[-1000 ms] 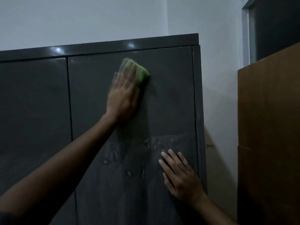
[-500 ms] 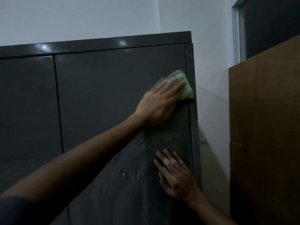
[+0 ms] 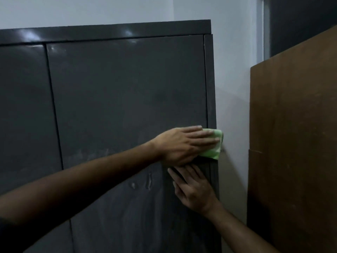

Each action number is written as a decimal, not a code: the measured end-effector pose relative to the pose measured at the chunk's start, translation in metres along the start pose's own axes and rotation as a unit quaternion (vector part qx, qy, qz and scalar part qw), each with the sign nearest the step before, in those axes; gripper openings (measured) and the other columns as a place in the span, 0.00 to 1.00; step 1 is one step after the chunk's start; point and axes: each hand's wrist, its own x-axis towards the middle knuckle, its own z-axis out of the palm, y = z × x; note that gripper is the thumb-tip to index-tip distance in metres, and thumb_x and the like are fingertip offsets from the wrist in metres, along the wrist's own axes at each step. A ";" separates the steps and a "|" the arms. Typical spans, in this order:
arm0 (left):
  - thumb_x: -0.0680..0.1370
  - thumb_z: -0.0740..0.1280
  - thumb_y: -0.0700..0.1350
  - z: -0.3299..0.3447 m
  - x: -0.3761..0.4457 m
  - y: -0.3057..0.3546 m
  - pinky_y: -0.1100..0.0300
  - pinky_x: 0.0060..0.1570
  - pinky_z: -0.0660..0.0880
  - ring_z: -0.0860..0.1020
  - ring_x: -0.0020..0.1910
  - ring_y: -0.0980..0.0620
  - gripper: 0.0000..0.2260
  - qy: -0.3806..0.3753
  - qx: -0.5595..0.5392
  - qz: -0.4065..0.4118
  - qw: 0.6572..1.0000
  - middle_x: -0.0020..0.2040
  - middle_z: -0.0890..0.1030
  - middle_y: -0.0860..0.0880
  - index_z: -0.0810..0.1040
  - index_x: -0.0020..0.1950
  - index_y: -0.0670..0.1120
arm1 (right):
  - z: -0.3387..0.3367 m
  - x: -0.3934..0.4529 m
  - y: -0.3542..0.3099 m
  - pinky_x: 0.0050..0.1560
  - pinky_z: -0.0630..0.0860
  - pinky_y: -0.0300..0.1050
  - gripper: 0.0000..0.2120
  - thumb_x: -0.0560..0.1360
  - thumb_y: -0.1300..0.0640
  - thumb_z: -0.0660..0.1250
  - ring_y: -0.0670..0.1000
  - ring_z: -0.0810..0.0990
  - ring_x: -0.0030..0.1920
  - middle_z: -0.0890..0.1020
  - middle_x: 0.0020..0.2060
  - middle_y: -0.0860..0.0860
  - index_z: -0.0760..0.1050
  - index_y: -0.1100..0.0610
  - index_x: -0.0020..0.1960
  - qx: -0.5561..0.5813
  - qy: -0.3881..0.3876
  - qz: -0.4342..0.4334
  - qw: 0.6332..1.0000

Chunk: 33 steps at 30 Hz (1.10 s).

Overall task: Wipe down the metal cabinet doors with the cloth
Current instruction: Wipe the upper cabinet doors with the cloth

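White wall [image 3: 233,73] rises behind our hands, and a brown board [image 3: 295,143] leans to the right of them. Before us stands the grey metal cabinet [image 3: 109,31]; we see its left door [image 3: 23,110] beyond our left forearm and its right door [image 3: 127,92] under both hands. Our left hand [image 3: 184,145] lies flat with straight fingers, pressing the green cloth [image 3: 215,145] against the right edge of the right door, the cloth poking out past our fingertips over the cabinet's side strip. Just below it, our right hand [image 3: 195,189] rests open on the same door, fingers spread and pointing up. Wet streaks [image 3: 148,181] show left of the right hand.
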 end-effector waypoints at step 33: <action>0.79 0.70 0.56 0.063 -0.051 0.134 0.52 0.61 0.71 0.76 0.59 0.45 0.19 0.249 -0.106 -0.482 0.834 0.63 0.77 0.45 0.78 0.63 0.45 | -0.093 -0.006 -0.015 0.41 0.82 0.50 0.09 0.79 0.50 0.70 0.48 0.81 0.41 0.82 0.44 0.47 0.79 0.50 0.57 0.300 -0.041 0.456 0.837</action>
